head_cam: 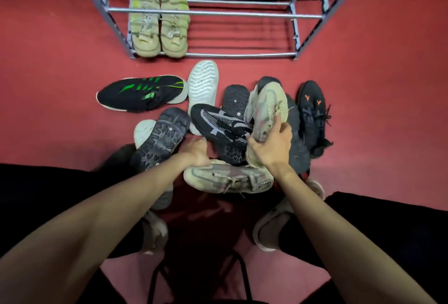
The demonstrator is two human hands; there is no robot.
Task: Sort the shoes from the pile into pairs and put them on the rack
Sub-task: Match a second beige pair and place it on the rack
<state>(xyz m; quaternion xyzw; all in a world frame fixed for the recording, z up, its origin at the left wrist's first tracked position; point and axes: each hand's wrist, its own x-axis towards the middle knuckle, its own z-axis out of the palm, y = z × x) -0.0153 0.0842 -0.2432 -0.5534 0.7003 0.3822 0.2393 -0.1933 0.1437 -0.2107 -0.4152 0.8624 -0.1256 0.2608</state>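
Note:
A pile of shoes lies on the red floor in front of a metal rack (218,55). My right hand (271,144) grips a pale beige sneaker (266,107) standing tilted in the pile. Its look-alike, a second beige sneaker (225,178), lies on its side at the near edge, and my left hand (197,153) grips its toe end. Between them lies a black and grey sneaker (218,124). A cream pair (158,22) stands on the rack's lowest shelf at the left.
A black shoe with green stripes (143,95) lies to the left, a white sole (203,83) behind the pile, a black shoe with orange marks (312,112) to the right. An upturned dark sole (161,141) lies near my left hand. My feet and a stool frame (240,272) are below.

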